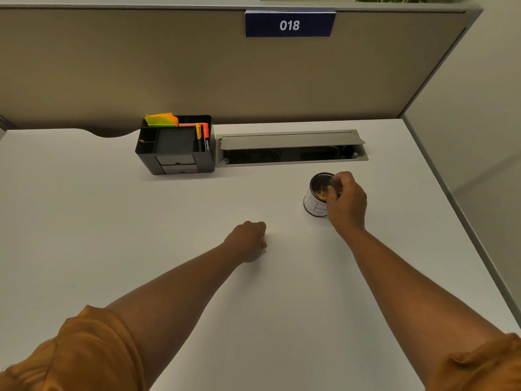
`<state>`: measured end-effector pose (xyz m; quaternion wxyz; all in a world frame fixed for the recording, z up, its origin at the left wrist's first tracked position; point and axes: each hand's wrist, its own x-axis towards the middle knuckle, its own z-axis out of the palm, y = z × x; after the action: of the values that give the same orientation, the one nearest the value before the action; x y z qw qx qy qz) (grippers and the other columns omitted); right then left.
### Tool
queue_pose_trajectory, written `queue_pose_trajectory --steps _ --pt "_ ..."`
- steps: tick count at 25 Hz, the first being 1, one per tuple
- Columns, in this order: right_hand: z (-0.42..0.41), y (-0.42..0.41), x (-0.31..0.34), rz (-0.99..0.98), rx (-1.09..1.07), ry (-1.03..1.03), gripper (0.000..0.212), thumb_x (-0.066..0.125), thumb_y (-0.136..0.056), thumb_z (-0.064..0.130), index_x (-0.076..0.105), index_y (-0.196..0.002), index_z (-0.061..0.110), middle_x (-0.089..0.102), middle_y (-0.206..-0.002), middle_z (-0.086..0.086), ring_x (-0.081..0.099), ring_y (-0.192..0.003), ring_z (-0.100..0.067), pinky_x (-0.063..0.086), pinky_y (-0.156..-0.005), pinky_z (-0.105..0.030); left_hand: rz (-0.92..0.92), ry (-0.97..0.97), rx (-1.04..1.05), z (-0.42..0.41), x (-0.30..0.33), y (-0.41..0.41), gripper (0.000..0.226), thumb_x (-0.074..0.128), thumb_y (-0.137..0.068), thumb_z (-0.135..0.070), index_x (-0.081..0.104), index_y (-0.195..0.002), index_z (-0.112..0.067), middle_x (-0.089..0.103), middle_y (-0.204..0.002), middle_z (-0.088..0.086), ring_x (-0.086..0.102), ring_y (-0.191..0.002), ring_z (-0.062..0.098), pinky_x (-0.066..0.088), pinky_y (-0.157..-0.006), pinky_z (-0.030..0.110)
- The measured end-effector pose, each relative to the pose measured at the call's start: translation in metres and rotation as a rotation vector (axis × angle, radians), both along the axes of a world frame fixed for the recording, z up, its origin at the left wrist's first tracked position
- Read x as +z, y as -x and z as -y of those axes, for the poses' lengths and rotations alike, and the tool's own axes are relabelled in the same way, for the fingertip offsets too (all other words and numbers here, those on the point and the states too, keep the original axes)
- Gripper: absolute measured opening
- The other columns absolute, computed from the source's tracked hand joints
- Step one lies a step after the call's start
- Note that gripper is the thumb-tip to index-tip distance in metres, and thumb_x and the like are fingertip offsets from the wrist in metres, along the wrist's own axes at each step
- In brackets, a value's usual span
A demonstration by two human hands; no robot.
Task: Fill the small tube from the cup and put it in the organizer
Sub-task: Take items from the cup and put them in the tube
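Right hand (347,199) is at the cup (318,196) now, out at about two o'clock on the white desk (141,235), fingers pinched together at the rim and dipping into the mouth. There's a glint of something thin and clear between those fingertips; it may well be the small tube (331,183), though from here I can't be sure. Inside the cup, small tan bits lie loose at the bottom. Left hand (249,240) sits at twelve o'clock, curled into a loose fist on the desk, a speck of orange showing at its edge; what it holds, I can't tell. That tube looks light, rigid and slick, so a pinch near its open end, kept upright, seems wisest; the paper cup is light too and could tip if nudged. The black desk organizer (174,148) stands at eleven o'clock, well apart, with sticky notes (161,119) and markers (203,135) crowding the back compartments. Beside it the open cable tray (290,148) gapes, a place a dropped tube could vanish.
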<state>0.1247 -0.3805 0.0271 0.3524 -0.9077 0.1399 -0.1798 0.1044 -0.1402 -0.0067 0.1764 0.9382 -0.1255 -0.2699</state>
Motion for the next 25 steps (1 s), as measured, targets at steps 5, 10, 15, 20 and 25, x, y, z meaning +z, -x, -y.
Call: queue_pose_trajectory --steps 5,10,15,20,25 --pt "0.000 0.002 0.001 0.003 -0.014 0.000 0.028 0.061 -0.094 0.009 0.056 -0.121 0.014 0.069 -0.114 -0.011 0.065 -0.106 -0.031 0.056 -0.085 -0.038 0.014 0.000 -0.009 -0.001 0.000 0.002 0.016 0.061 -0.089 -0.017 0.057 -0.104 -0.012 0.070 -0.112 0.004 0.063 -0.100 0.030 0.055 -0.082 0.039" --pt "-0.002 0.005 0.004 0.025 -0.052 -0.031 0.041 0.061 -0.096 0.013 0.049 -0.136 0.013 0.066 -0.126 -0.014 0.064 -0.114 -0.031 0.055 -0.093 -0.040 0.030 0.011 -0.012 -0.002 -0.002 0.003 0.012 0.059 -0.090 -0.015 0.056 -0.102 -0.013 0.070 -0.110 0.002 0.059 -0.091 0.026 0.047 -0.072 0.033" --pt "-0.002 0.006 0.007 0.049 -0.017 -0.058 0.033 0.062 -0.095 0.012 0.049 -0.126 0.016 0.070 -0.114 -0.012 0.068 -0.103 -0.027 0.056 -0.083 -0.033 0.024 0.000 -0.013 -0.001 0.000 0.004 0.015 0.057 -0.091 -0.015 0.056 -0.105 -0.011 0.068 -0.112 0.006 0.062 -0.100 0.031 0.051 -0.077 0.037" --pt "-0.002 0.006 0.002 0.074 -0.007 -0.022 0.024 0.060 -0.095 0.011 0.056 -0.119 0.014 0.070 -0.113 -0.011 0.067 -0.103 -0.030 0.052 -0.081 -0.029 0.010 0.041 0.017 -0.004 -0.002 0.004 0.013 0.058 -0.090 -0.016 0.057 -0.103 -0.013 0.065 -0.099 -0.002 0.057 -0.088 0.025 0.046 -0.072 0.033" --pt "-0.003 0.012 0.006 0.095 -0.081 -0.181 0.041 0.058 -0.097 0.009 0.053 -0.137 0.013 0.062 -0.130 -0.012 0.061 -0.117 -0.026 0.054 -0.095 -0.032 0.013 0.220 0.187 -0.009 -0.006 0.008 0.012 0.058 -0.092 -0.017 0.060 -0.103 -0.012 0.064 -0.095 0.000 0.054 -0.085 0.023 0.041 -0.070 0.029"
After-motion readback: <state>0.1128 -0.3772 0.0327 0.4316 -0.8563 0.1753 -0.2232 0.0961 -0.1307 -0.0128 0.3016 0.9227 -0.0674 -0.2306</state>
